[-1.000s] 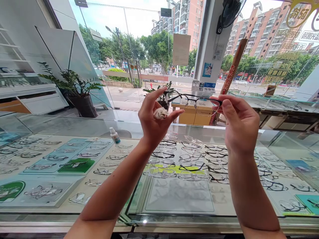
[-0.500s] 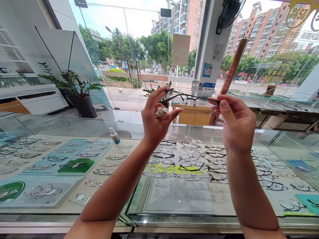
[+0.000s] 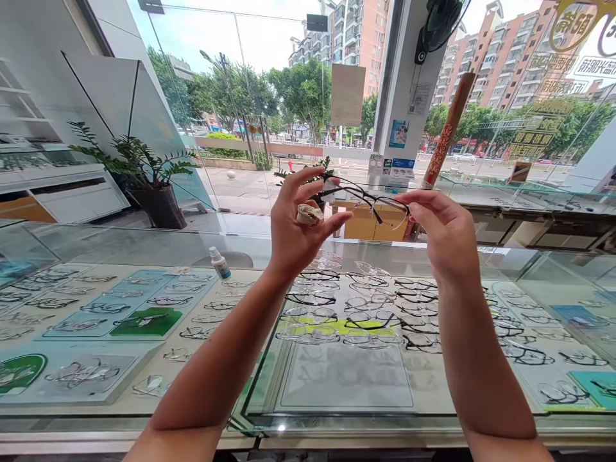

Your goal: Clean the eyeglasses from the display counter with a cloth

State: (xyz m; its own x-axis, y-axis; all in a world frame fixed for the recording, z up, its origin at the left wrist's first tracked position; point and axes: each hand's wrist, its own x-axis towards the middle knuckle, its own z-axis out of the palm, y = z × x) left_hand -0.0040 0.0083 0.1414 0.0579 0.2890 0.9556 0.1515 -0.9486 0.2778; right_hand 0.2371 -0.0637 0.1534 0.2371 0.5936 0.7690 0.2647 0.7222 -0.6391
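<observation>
A pair of dark half-rim eyeglasses (image 3: 368, 196) is raised above the glass counter, tilted down toward its right side. My right hand (image 3: 445, 234) pinches the frame's right end between thumb and fingers. My left hand (image 3: 301, 224) has its index finger at the left end of the frame, thumb stretched out below. A crumpled pale cloth (image 3: 308, 215) is tucked in my left palm under the curled fingers. Rows of eyeglasses (image 3: 370, 321) lie in the display case below my hands.
A glass display counter (image 3: 346, 420) spans the front. On it stands a small white spray bottle (image 3: 220, 262). Beyond are a potted plant (image 3: 158, 204), a wooden cabinet (image 3: 373, 224), a patterned pole (image 3: 447, 131) and a large window.
The eyeglasses have turned and tipped, their right end swinging inward and lower. My right hand has moved left with them; my left hand has shifted slightly.
</observation>
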